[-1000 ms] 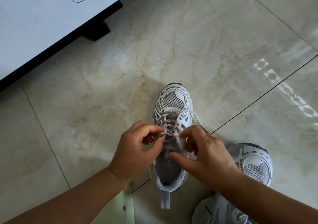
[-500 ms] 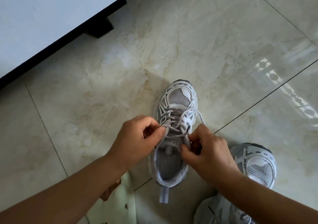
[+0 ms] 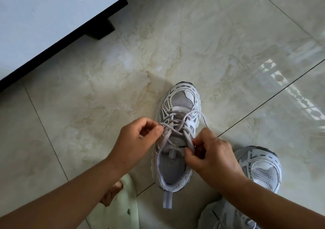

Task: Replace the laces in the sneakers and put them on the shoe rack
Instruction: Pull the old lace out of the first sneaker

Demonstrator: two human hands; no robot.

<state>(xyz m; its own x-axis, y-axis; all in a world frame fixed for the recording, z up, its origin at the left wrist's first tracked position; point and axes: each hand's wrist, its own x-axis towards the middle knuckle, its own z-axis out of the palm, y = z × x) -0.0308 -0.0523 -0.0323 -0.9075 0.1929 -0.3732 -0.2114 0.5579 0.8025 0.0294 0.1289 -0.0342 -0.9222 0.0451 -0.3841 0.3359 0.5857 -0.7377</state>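
Two hands work one sneaker [image 3: 177,137] standing toe-away on the floor [image 3: 88,105], a second sneaker [image 3: 260,169] just right of it: left hand [image 3: 135,140] pinches the soft, limp lace [image 3: 173,131] at the left eyelets, right hand [image 3: 212,156] pinches its strand by the tongue, each grip narrow. Light and floppy, that lace handles best near its ends; compared with a second ago, the hands sit wider apart and the lace is drawn tauter
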